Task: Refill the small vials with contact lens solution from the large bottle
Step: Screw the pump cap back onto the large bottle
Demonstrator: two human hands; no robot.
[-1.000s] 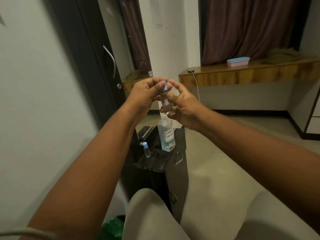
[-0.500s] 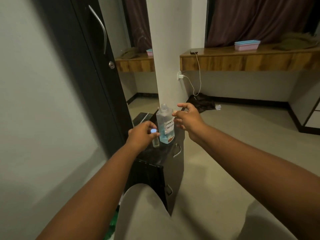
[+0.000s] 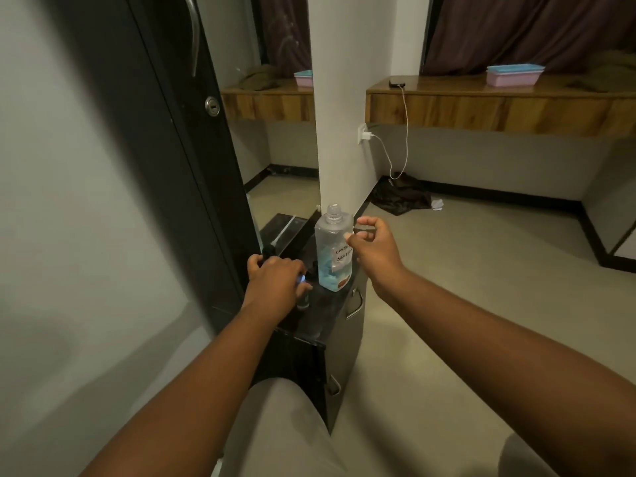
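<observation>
The large clear bottle (image 3: 333, 251) stands uncapped on a small black cabinet (image 3: 321, 315). It holds pale blue liquid and has a handwritten label. My left hand (image 3: 275, 285) is down on the cabinet top just left of the bottle. Its fingers curl round a small vial (image 3: 303, 299) whose blue cap shows between them. My right hand (image 3: 375, 247) hovers at the bottle's right side, level with its shoulder. Its fingers are loosely curled and nothing shows in them. Whether the fingertips touch the bottle is unclear.
A dark wardrobe door (image 3: 179, 149) with a mirror stands close on the left, and a white pillar (image 3: 344, 132) rises behind the cabinet. A charger cable (image 3: 395, 156) hangs to the floor. My knees (image 3: 285, 432) are below the cabinet. Open floor lies to the right.
The hands came down from chest height, where both held a vial. My left hand set the vial on the cabinet beside the bottle, and my right hand let go and moved to the bottle's side.
</observation>
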